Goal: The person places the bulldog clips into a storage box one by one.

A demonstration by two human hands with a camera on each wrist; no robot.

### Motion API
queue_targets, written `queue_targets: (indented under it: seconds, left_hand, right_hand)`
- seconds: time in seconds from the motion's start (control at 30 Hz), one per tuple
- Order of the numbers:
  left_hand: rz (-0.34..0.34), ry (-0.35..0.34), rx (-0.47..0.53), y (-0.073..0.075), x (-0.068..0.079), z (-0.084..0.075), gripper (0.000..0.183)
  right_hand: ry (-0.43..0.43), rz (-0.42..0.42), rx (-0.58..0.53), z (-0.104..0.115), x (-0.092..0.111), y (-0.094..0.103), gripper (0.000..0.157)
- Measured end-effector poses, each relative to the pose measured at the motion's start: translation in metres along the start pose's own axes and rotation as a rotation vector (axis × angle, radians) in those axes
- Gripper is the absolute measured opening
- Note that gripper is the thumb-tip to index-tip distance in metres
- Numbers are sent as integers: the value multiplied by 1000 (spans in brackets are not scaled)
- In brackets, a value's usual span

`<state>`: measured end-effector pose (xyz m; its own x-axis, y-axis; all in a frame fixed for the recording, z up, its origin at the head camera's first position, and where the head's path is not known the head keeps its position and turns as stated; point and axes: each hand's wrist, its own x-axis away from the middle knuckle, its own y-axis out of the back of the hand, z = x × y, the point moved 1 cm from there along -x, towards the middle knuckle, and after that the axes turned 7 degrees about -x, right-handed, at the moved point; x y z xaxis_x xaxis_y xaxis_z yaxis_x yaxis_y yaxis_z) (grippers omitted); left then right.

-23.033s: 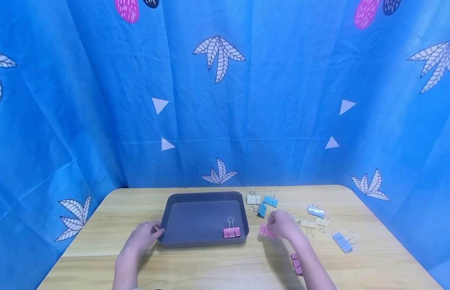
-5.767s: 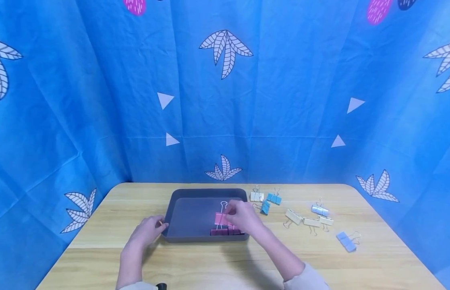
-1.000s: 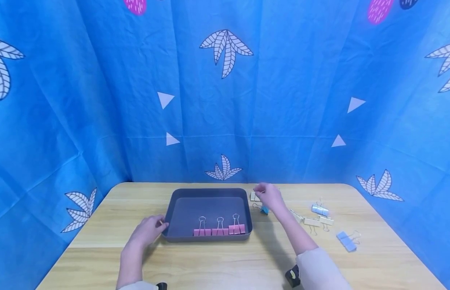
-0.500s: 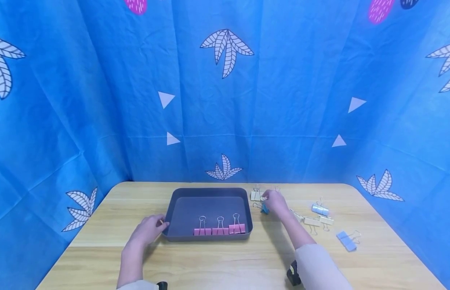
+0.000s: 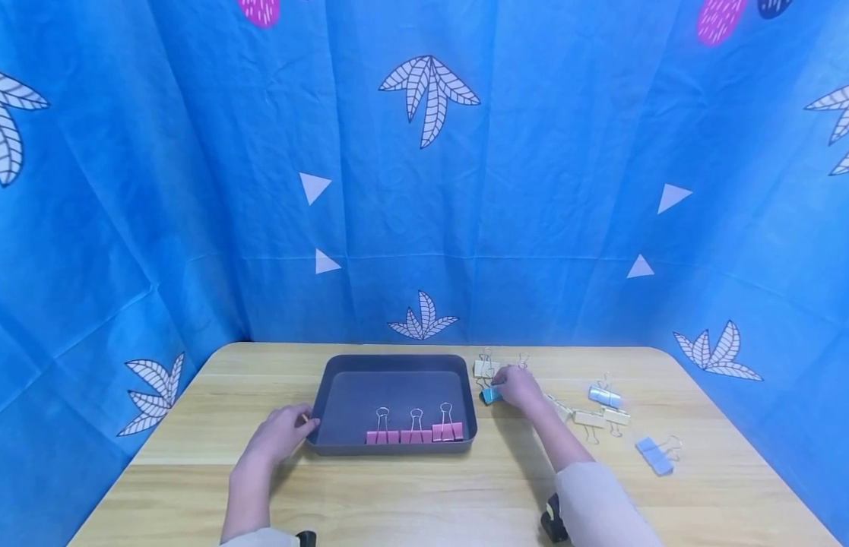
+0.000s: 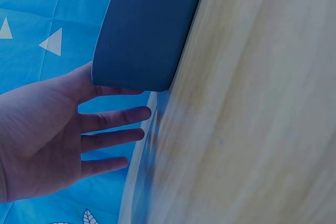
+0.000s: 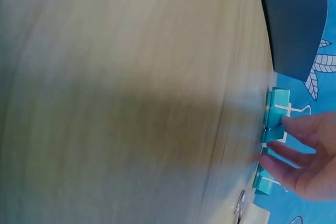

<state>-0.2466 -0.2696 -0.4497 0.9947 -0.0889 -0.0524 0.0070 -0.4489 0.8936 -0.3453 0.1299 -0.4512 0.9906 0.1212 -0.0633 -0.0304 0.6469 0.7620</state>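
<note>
My right hand (image 5: 521, 387) pinches one end of a teal binder clip (image 5: 490, 395) with thumb and fingers. In the right wrist view this binder clip (image 7: 276, 103) has its wire handles upright, and a second teal binder clip (image 7: 264, 184) sits behind the fingers. My left hand (image 5: 279, 435) is at the left side of a dark grey tray (image 5: 390, 450). In the left wrist view the left hand (image 6: 58, 129) touches the tray's end (image 6: 142, 35), its other fingers straight and spread. Pink binder clips (image 5: 415, 437) stand in a row along the tray's near wall.
A white binder clip (image 5: 486, 368) stands behind the teal one. Cream binder clips (image 5: 589, 418), a shiny silver-blue binder clip (image 5: 605, 396) and a pale blue binder clip (image 5: 655, 456) lie to the right on the wooden table (image 5: 424, 497). A blue curtain (image 5: 424, 213) hangs behind.
Since the oldest frame, pink clips have gone from the table into a row in the tray. In the last second my right hand came down to the near teal clip and turned it. The left hand stayed.
</note>
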Motion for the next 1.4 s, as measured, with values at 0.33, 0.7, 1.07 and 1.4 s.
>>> queue_targets:
  seconds: [0.33, 0.7, 1.07, 1.4]
  left_hand:
    - [0, -11, 5, 1, 0, 0, 25]
    - [-11, -9, -4, -1, 0, 2, 18]
    - [-22, -25, -6, 0, 0, 0, 16]
    - [-16, -29, -6, 1, 0, 0, 22]
  right_hand:
    - [-18, 2, -122, -1, -1, -1, 4]
    - [-22, 30, -170, -1, 3, 3, 5]
    - [-89, 20, -201, 6, 10, 9, 9]
    - [-79, -46, -214, 18, 17, 13, 9]
